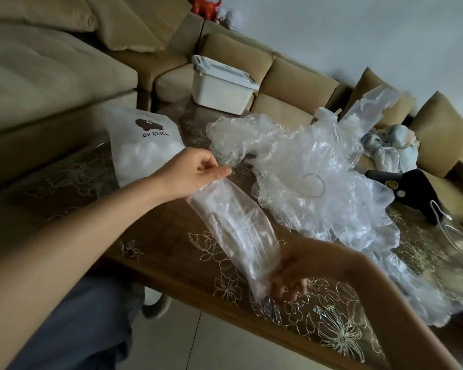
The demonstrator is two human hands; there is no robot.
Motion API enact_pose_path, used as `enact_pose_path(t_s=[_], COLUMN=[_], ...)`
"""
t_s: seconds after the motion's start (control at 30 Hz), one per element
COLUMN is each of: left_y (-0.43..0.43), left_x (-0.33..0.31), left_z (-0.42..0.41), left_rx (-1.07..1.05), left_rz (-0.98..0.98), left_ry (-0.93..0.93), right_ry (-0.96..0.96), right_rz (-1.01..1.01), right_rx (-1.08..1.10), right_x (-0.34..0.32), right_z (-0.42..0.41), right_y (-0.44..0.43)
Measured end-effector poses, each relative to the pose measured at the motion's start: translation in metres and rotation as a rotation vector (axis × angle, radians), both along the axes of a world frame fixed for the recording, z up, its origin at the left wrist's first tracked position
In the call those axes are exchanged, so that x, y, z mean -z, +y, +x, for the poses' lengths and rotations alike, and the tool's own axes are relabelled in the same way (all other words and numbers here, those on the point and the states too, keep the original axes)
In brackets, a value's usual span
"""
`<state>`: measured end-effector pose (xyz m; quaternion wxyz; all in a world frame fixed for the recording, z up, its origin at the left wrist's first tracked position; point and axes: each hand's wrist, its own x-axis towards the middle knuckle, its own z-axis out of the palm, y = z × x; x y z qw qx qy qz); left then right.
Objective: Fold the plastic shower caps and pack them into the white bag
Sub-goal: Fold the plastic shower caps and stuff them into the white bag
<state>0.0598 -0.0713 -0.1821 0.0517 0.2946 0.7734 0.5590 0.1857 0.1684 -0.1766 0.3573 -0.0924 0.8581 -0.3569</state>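
Observation:
A clear plastic shower cap (238,231), folded into a long strip, is stretched between my two hands above the table. My left hand (190,172) pinches its far end. My right hand (292,279) grips the near end, partly hidden behind the plastic. The white bag (142,145), printed with a dark logo, lies on the table just beyond my left hand and holds white bundles. A loose pile of clear shower caps (318,177) spreads over the table to the right of the strip.
The table (171,252) has a brown floral cover. A white lidded box (222,84) stands at its far edge. A black device (409,190) with a white cable lies at the right. A beige sofa surrounds the table; my knee is below left.

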Motion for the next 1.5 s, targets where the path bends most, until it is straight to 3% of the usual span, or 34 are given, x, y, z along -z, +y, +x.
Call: enact_pose_path(t_s=[0.07, 0.17, 0.27, 0.37, 0.43, 0.5, 0.6, 0.77, 0.93, 1.07, 1.17, 1.33, 1.5], left_y=[0.005, 0.016, 0.019, 0.008, -0.003, -0.014, -0.019, -0.011, -0.017, -0.018, -0.018, -0.023, -0.023], left_x=[-0.005, -0.009, -0.010, -0.008, -0.008, -0.006, 0.001, 0.011, 0.009, 0.013, 0.007, 0.004, 0.003], left_z=[0.009, 0.025, 0.031, 0.025, 0.016, 0.014, 0.030, 0.038, 0.038, 0.035, 0.035, 0.032, 0.035], left_rx=[0.046, 0.172, 0.241, 0.139, -0.092, -0.195, 0.059, -0.138, -0.089, -0.086, 0.043, 0.180, 0.350], left_rz=[0.058, 0.099, 0.057, 0.092, 0.178, 0.285, 0.199, 0.266, 0.229, 0.291, 0.365, 0.454, 0.299], left_ry=[-0.045, -0.119, -0.123, -0.105, -0.067, -0.220, -0.564, -0.499, -0.494, -0.638, -0.817, -1.069, -0.924], right_ry=[0.084, 0.111, 0.041, 0.089, 0.128, 0.182, 0.286, 0.270, 0.308, 0.305, 0.276, 0.363, 0.459], right_rz=[-0.006, -0.342, -0.334, -0.300, -0.325, -0.397, -0.500, -0.554, -0.583, -0.685, -0.727, -0.568, -0.409], right_rx=[0.060, 0.123, 0.058, 0.137, 0.242, 0.341, 0.462, 0.529, 0.606, 0.638, 0.647, 0.609, 0.529], right_x=[-0.020, -0.038, -0.029, -0.017, -0.012, -0.006, 0.001, 0.000, -0.006, -0.010, -0.016, -0.016, -0.017], right_z=[-0.010, -0.025, -0.035, -0.038, -0.040, -0.042, -0.044, -0.045, -0.051, -0.051, -0.049, -0.047, -0.046], right_y=[0.005, -0.019, -0.049, -0.060, -0.063, -0.065, -0.077, -0.088, -0.090, -0.090, -0.091, -0.090, -0.089])
